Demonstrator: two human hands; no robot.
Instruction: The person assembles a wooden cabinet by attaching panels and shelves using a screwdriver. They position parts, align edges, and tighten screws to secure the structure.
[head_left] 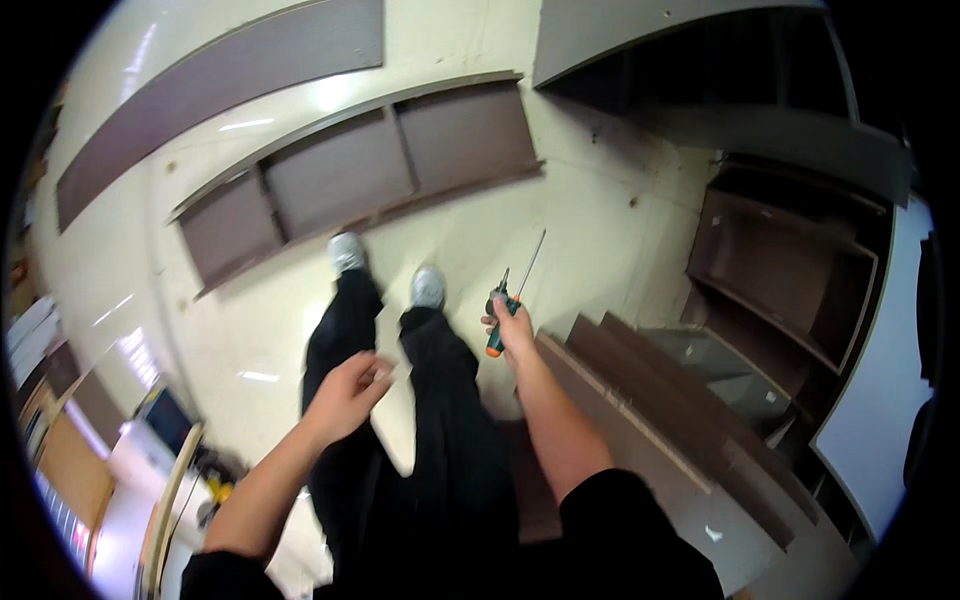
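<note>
Fingers (500,312) of the right hand (512,328) wrapped the screwdriver (512,295) handle, shaft pointing away above the floor (480,230), while the left hand (348,395) hung loosely open and empty, near the stacked panels' (640,400) edge

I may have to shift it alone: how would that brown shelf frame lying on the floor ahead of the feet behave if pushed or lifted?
The shelf frame lies flat, so it probably slides on the glossy floor rather than tipping. Its long board construction with dividers suggests it is stiff and fairly heavy, awkward for one person. The right hand already holds screwdrivers; the left hand holds nothing.
</note>
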